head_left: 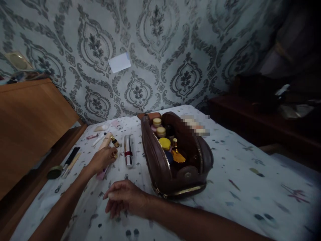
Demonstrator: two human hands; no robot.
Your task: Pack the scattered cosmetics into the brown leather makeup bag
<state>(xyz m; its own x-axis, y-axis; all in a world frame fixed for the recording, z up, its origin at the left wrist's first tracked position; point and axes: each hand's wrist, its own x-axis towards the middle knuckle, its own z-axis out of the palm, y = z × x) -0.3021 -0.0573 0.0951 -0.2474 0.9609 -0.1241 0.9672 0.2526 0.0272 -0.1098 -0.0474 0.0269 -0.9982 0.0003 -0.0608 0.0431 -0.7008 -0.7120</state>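
My left hand point(104, 159) is closed over the bed's left part, its fingertips on a small gold-coloured item point(114, 155) that is mostly hidden. Just beyond it lies a little dark bottle with a gold cap point(114, 141), beside a beige tube point(105, 141). A pink item point(101, 174) shows partly under that hand. My right hand point(126, 197) hovers lower down with loosely curled, parted fingers and nothing in it. To its upper right stands an unzipped brown toiletry bag point(155, 164), holding several jars, a yellow lid point(165, 144) and an amber perfume bottle point(178, 156).
A silver cylinder with a red band point(128, 150) lies left of the bag. Farther left are a black flat case point(72, 155) and a round green container point(54, 172). A wooden panel point(32, 124) borders the patterned sheet point(240, 187); a papered wall point(155, 67) rises behind.
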